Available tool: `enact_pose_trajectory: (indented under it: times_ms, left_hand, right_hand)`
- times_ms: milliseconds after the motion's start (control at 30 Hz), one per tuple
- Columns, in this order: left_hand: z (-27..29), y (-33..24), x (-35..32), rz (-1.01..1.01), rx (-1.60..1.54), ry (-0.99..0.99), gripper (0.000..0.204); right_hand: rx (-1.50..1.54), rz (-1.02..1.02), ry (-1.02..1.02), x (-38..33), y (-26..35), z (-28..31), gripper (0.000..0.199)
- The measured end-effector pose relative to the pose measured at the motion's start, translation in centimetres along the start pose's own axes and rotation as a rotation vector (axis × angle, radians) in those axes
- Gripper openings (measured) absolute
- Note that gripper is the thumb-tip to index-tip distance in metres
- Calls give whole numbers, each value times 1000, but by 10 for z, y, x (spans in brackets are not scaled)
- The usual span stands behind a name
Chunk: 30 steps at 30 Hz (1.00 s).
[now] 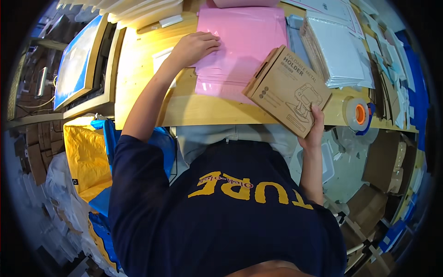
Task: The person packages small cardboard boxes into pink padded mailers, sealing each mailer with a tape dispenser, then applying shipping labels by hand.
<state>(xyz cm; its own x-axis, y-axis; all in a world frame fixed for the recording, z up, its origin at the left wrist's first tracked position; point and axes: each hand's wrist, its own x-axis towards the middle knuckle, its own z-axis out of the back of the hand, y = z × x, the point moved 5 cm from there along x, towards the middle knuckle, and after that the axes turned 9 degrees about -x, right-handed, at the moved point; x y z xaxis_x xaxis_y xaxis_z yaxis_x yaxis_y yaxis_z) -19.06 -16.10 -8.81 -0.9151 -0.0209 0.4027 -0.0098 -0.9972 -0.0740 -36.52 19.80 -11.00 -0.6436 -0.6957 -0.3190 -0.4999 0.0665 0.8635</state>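
Note:
My right hand (315,123) grips the lower right corner of a brown cardboard box (286,90) with dark print and a line drawing of a folding stand. The box is tilted and held over the table's front edge, covering part of a stack of pink plastic mailing bags (240,51). On the left edge of that stack rests my left hand (197,47), its fingers bent over the top bag. Whether those fingertips pinch the plastic is hard to make out. A white sheet (161,59) lies partly under my left forearm.
White padded mailers (334,51) are stacked on the right of the wooden table (138,87). A tape roll with an orange core (360,114) sits by the front right edge. A monitor (78,62) stands at left, above a yellow bag (86,154). Cardboard (369,207) lies low at right.

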Motion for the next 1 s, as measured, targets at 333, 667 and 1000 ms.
enact_pose_trajectory:
  times_ms: [333, 667, 1000]
  left_hand:
    - [17, -39, 34, 201, 42, -68, 25]
    - [22, -19, 11, 75, 3, -253, 33]
    - [32, -13, 18, 332, 16, -89, 27]
  right_hand:
    - [192, -130, 85, -39, 18, -26, 55]
    - [96, -125, 92, -43, 11, -9, 55]
    - [158, -125, 98, -44, 7, 4, 57]
